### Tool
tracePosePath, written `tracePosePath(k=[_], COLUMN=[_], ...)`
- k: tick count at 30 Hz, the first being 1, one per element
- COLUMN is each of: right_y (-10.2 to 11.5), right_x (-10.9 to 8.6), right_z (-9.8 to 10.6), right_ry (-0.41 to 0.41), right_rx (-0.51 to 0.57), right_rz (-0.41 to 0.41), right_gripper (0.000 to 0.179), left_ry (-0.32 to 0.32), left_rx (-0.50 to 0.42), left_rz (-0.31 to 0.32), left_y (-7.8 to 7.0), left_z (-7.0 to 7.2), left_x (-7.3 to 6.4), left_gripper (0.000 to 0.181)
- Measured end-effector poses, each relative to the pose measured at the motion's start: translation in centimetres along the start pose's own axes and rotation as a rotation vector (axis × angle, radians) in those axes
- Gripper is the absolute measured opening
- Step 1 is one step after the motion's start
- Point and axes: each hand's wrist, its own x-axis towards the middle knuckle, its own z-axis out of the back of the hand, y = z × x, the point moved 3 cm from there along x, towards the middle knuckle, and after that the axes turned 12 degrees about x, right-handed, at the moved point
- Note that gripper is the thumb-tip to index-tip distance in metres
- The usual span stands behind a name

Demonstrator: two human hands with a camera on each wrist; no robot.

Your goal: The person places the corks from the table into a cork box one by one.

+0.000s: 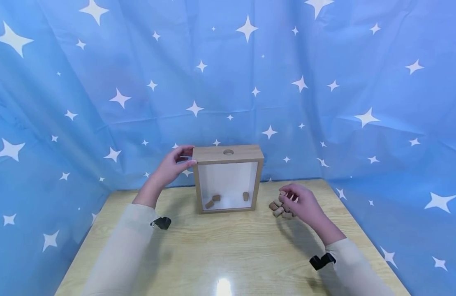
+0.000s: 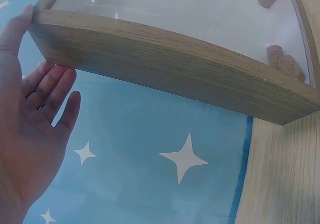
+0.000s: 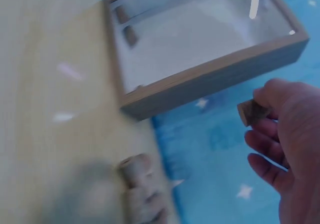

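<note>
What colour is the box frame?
The box frame is light brown, wood-like; the head view shows it best.

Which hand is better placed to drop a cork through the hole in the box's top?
Probably the right hand: it pinches a cork, while the left hand grips an upper corner of the box.

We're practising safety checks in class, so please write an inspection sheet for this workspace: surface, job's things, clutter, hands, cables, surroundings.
Surface: wood-grain table, with a bright reflection near the person.
Job's things: wood-framed box standing upright, round hole in top, three corks inside; cork pile to its right.
Clutter: nothing seen.
Hands: left hand grips the box's upper left corner; right hand pinches a single cork beside the pile.
Cables: nothing seen.
Surroundings: star-patterned blue cloth behind and on both sides.
</note>
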Motion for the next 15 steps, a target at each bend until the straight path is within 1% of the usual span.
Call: tracePosePath(k=[3, 6, 11, 15], right_y=[1.3, 2.4, 3.9, 5.4], right_x=[1.3, 2.6, 4.4, 5.9], right_z=[0.6, 1.0, 1.4, 1.6], right_ry=[-0.025, -0.036, -0.031, -0.034], right_rx=[0.013, 0.04, 0.075, 0.085], right_rz=[0.005, 0.008, 0.011, 0.044], right_gripper=[0.019, 0.021, 0.023, 0.022], left_ry=[-0.003, -0.005, -0.004, -0.004], left_rx=[0.013, 0.007, -0.014, -0.021], left_rz=[0.003, 0.003, -0.009, -0.011], left_y=[-0.3, -0.3, -0.1, 0.1], left_z=[0.0, 0.0, 0.1, 0.1], left_x=[0.1, 0.1, 0.1, 0.1], left_gripper=[0.069, 0.069, 0.068, 0.068])
